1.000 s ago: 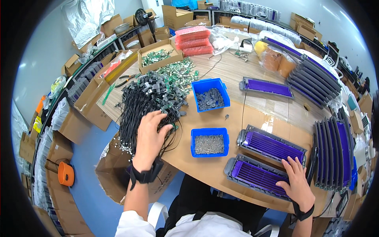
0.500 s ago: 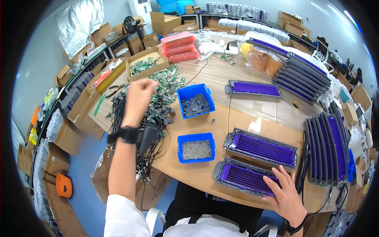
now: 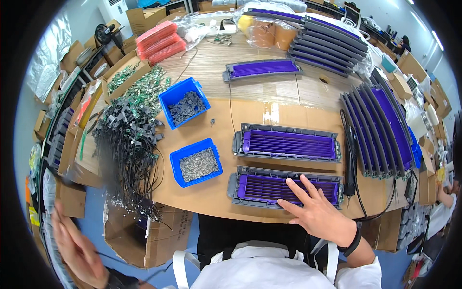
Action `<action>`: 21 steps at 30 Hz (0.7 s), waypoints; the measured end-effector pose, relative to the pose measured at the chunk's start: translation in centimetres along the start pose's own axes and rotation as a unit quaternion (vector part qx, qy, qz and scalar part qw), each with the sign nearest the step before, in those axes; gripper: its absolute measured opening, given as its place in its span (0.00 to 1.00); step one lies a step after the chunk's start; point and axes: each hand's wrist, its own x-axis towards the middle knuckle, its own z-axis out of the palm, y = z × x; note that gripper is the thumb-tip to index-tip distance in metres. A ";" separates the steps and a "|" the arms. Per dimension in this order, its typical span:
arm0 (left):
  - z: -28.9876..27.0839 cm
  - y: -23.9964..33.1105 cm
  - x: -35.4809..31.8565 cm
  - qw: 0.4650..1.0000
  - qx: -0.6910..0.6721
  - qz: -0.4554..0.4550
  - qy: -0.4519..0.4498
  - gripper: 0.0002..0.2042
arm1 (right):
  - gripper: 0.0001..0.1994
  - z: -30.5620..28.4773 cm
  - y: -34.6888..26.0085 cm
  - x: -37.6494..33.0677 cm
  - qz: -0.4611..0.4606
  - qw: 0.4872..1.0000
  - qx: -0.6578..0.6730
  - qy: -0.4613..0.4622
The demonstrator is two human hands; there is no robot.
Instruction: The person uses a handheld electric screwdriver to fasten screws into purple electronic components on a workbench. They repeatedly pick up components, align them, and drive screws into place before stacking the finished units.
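Note:
My right hand [image 3: 323,215] lies with its fingers spread on the nearer grey frame with a purple slatted insert [image 3: 260,188]. A second slatted frame [image 3: 288,142] of the same kind lies just beyond it. At the lower left, off the table, my left hand [image 3: 76,243] is smeared by motion; whether it holds anything is unclear. A thin dark line runs near its wrist. The nearest pile to it is a tangle of black cables with small connectors [image 3: 127,144]. A blue bin of small metal screws [image 3: 198,164] and a blue bin of dark grey rings [image 3: 187,107] stand mid-table.
A black handheld screwdriver-like tool [image 3: 350,164] with a cord lies right of the frames. Stacked curved panels [image 3: 378,132] stand at the right. Green circuit boards [image 3: 147,86] and red bubble-wrapped packs [image 3: 160,43] sit far left. Another person [image 3: 445,202] is at the right edge.
My left hand has swung from above the cable pile down to the lower left. My right hand stays on the nearer frame. The whole view has shifted, with the table appearing farther left.

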 end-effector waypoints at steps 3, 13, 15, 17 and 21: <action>-0.9 -3.7 -3.4 0.975 0.042 -0.086 -0.200 0.21 | 0.24 -1.4 0.6 -0.1 -0.010 0.999 0.008 -0.036; 9.4 -10.6 -11.0 0.822 -0.067 -0.354 -0.442 0.17 | 0.14 -1.3 -1.5 7.0 0.059 0.859 0.508 0.027; 9.7 -11.1 -11.2 0.829 -0.023 -0.320 -0.457 0.17 | 0.13 -2.0 -1.8 7.0 0.099 0.799 0.594 -0.005; 9.8 -11.6 -11.1 0.826 0.030 -0.295 -0.479 0.17 | 0.13 -2.7 -1.5 7.1 0.113 0.795 0.596 -0.018; 10.4 -12.4 -10.9 0.807 0.093 -0.266 -0.519 0.18 | 0.14 -1.4 -0.9 7.5 0.019 0.854 0.510 0.104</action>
